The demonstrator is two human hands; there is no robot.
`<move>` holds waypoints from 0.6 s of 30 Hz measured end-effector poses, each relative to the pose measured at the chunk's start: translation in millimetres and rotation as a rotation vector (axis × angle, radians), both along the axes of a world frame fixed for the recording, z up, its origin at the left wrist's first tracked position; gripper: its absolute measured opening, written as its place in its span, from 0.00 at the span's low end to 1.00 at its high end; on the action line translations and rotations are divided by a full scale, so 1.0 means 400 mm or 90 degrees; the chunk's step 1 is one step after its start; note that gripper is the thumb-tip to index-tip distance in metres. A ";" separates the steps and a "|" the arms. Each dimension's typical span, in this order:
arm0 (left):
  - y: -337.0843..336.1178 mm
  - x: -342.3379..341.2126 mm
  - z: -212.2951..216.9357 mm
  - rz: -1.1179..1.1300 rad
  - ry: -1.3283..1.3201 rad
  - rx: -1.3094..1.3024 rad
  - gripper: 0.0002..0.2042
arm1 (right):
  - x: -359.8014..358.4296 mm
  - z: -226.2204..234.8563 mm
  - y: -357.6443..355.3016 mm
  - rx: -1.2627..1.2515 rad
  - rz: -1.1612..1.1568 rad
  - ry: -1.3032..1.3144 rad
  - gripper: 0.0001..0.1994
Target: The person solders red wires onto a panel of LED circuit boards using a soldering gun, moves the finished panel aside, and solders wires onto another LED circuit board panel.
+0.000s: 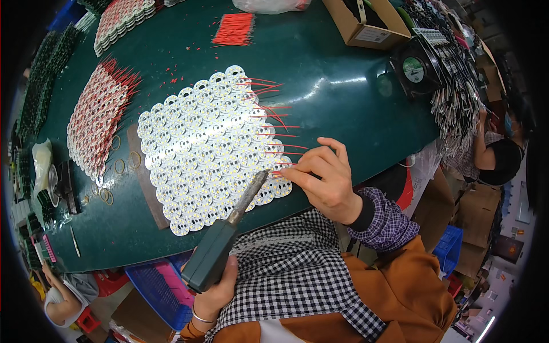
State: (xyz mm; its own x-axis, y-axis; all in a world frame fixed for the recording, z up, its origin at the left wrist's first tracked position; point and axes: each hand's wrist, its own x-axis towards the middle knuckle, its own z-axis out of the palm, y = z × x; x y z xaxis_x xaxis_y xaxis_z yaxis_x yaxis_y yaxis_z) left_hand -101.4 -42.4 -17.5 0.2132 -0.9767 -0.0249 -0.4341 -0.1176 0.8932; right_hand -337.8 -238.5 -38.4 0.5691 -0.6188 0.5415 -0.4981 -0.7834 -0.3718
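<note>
1. I have the panel [197, 154] of white discs flat on the counter [349, 103], partly over a brown board [147, 183]; red wires [280, 126] jut from its right edge.
2. Left hand [220, 292]: closed around the iron [213, 254]. Tip at the panel's lower right; contact I cannot tell.
3. Right hand [329, 186]: thumb and index pinched on a wire [278, 172] there, other fingers loosely bent.
4. Farther off: wired stack [96, 126] left, red bundle [234, 28] beyond.

White disc panel [200, 151] (red wires [286, 127] at right), flat.
</note>
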 end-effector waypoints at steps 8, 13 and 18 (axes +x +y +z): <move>0.004 -0.006 0.012 0.040 0.079 0.050 0.17 | 0.002 -0.003 0.001 -0.001 0.011 -0.034 0.15; -0.002 -0.003 0.004 -0.001 -0.013 0.009 0.17 | 0.000 -0.006 0.001 0.002 0.017 -0.036 0.16; 0.013 -0.001 -0.006 -0.022 -0.128 0.014 0.16 | 0.001 -0.009 0.001 -0.004 0.009 -0.028 0.12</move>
